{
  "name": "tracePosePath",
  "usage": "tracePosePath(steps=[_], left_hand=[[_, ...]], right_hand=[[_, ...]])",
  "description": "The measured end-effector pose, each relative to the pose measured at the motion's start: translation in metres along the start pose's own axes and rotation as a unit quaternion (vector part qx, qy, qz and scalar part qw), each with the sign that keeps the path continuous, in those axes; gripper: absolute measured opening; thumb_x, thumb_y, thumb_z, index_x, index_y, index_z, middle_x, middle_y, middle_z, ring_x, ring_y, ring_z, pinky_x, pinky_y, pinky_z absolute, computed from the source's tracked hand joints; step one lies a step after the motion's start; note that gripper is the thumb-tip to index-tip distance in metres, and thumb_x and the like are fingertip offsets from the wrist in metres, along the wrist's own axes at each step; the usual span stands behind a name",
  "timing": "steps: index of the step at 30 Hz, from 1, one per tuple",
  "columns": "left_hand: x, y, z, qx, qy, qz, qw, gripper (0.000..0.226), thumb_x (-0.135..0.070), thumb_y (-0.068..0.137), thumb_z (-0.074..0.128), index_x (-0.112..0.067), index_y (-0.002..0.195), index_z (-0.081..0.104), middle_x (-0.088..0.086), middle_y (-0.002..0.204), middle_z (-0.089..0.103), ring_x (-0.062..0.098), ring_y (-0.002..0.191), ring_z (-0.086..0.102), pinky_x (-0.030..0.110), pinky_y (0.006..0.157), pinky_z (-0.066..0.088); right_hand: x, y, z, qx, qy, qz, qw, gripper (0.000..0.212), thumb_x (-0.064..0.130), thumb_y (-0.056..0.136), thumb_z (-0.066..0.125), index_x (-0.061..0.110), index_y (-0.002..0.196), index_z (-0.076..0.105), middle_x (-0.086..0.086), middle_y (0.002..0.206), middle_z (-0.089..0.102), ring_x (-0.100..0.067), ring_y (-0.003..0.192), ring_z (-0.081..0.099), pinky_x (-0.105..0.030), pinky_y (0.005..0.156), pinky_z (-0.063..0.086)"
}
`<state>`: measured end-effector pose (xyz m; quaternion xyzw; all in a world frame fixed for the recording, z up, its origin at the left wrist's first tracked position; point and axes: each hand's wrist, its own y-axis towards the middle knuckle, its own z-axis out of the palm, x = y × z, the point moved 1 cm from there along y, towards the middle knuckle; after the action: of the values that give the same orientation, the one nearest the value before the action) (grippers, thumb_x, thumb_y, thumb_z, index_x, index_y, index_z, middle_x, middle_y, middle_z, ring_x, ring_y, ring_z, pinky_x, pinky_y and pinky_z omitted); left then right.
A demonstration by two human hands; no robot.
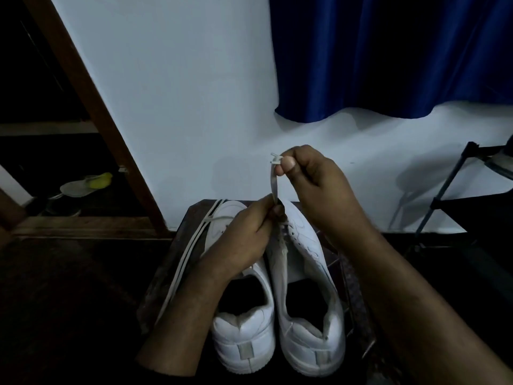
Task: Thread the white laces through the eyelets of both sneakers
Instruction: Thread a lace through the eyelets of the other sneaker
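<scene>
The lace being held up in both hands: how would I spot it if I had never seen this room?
Find the two white sneakers standing side by side on the dark stool below the pale wall. Above the right sneaker, a short white lace rises between the left hand and the right hand. Unlike the other lace lying slack beside the left sneaker, it is held taut and upright.

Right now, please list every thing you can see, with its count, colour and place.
sneakers: two, white, side by side on the dark stand, heels toward the camera.
lace in hand: one, white, above the right sneaker's toe.
loose lace: one, white, left of the left sneaker.
stand: one, dark, by the wall.
curtain: one, blue, upper right.
rack: one, black, far right.
left hand: pinches the lace low.
right hand: pinches its tips.
</scene>
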<state>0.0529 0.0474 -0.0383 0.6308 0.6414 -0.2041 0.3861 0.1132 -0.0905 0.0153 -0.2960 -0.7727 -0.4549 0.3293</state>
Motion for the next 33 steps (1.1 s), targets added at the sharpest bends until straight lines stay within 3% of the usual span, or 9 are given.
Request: tracePosePath(steps=[5,8,10,13,16,21,27,30,33], left_hand=[[0.003,0.002,0.0,-0.005,0.019,0.007,1.0,0.022,-0.03,0.105,0.042,-0.022,0.094,0.06,-0.004,0.09,0.07,0.016,0.091,0.066,0.044,0.085,0.051],[0.006,0.005,0.001,-0.002,0.033,0.027,0.999,0.028,-0.036,0.102,0.038,-0.019,0.089,0.057,-0.006,0.083,0.067,0.02,0.087,0.065,0.05,0.086,0.05],[0.009,0.007,0.002,-0.01,0.034,0.031,0.999,0.03,-0.038,0.103,0.037,-0.02,0.087,0.056,-0.008,0.086,0.07,0.018,0.09,0.066,0.051,0.091,0.049],[0.013,0.008,0.002,-0.047,0.027,0.029,0.998,0.026,-0.034,0.101,0.038,-0.024,0.088,0.057,-0.009,0.089,0.067,0.019,0.092,0.064,0.048,0.088,0.05],[0.015,0.008,0.004,-0.065,0.057,0.04,0.995,0.024,-0.039,0.102,0.033,-0.031,0.088,0.051,-0.005,0.09,0.056,0.026,0.091,0.057,0.054,0.086,0.047],[0.016,0.008,0.005,-0.045,0.075,0.029,0.996,0.035,-0.048,0.099,0.028,-0.025,0.09,0.053,0.0,0.1,0.052,0.025,0.097,0.054,0.052,0.091,0.047],[0.023,0.008,0.006,0.018,0.084,0.039,0.996,0.032,-0.047,0.1,0.03,-0.026,0.102,0.055,-0.003,0.104,0.048,0.024,0.103,0.054,0.05,0.095,0.047],[0.026,0.008,0.007,0.017,0.121,0.042,0.992,0.032,-0.048,0.097,0.028,-0.03,0.102,0.054,-0.005,0.103,0.047,0.027,0.103,0.053,0.051,0.097,0.046],[0.026,0.007,0.008,0.019,0.143,0.041,0.989,0.033,-0.048,0.101,0.028,-0.03,0.104,0.055,-0.009,0.103,0.045,0.022,0.106,0.052,0.053,0.104,0.042]], right_hand=[[0.009,0.008,0.008,0.06,0.356,0.101,0.927,0.027,0.023,0.109,0.037,0.013,0.091,0.055,-0.005,0.087,0.071,-0.021,0.083,0.07,-0.04,0.087,0.054],[0.018,0.015,-0.003,0.018,0.412,0.078,0.908,0.025,0.021,0.11,0.035,0.014,0.092,0.051,0.002,0.072,0.056,-0.01,0.058,0.045,-0.028,0.068,0.052],[0.017,0.018,-0.014,-0.036,0.325,0.046,0.944,0.024,0.022,0.11,0.035,0.013,0.093,0.051,0.001,0.072,0.054,-0.009,0.057,0.038,-0.022,0.057,0.041],[0.001,0.013,-0.02,-0.042,-0.014,-0.023,0.999,0.015,0.016,0.108,0.04,0.014,0.1,0.053,0.003,0.08,0.064,-0.006,0.064,0.051,-0.017,0.058,0.04],[-0.024,0.0,-0.009,0.139,-0.229,-0.024,0.963,0.037,0.007,0.099,0.045,0.031,0.126,0.053,0.01,0.095,0.064,-0.009,0.088,0.063,-0.021,0.075,0.05],[-0.049,-0.006,-0.001,0.216,-0.33,-0.011,0.919,0.019,0.033,0.098,0.049,0.028,0.08,0.048,0.006,0.076,0.049,-0.025,0.077,0.056,-0.045,0.071,0.053],[-0.039,-0.005,-0.012,0.157,-0.186,-0.03,0.969,0.023,0.023,0.104,0.052,0.026,0.084,0.064,0.008,0.084,0.064,-0.015,0.085,0.049,-0.016,0.075,0.039],[-0.034,-0.002,-0.007,0.089,-0.058,-0.004,0.994,0.027,0.036,0.106,0.046,0.036,0.081,0.059,0.016,0.084,0.062,-0.017,0.091,0.056,-0.03,0.081,0.048],[-0.018,-0.003,-0.008,0.028,0.205,0.054,0.977,0.026,0.028,0.108,0.042,0.019,0.091,0.059,0.017,0.093,0.067,-0.004,0.083,0.055,-0.022,0.079,0.048]])
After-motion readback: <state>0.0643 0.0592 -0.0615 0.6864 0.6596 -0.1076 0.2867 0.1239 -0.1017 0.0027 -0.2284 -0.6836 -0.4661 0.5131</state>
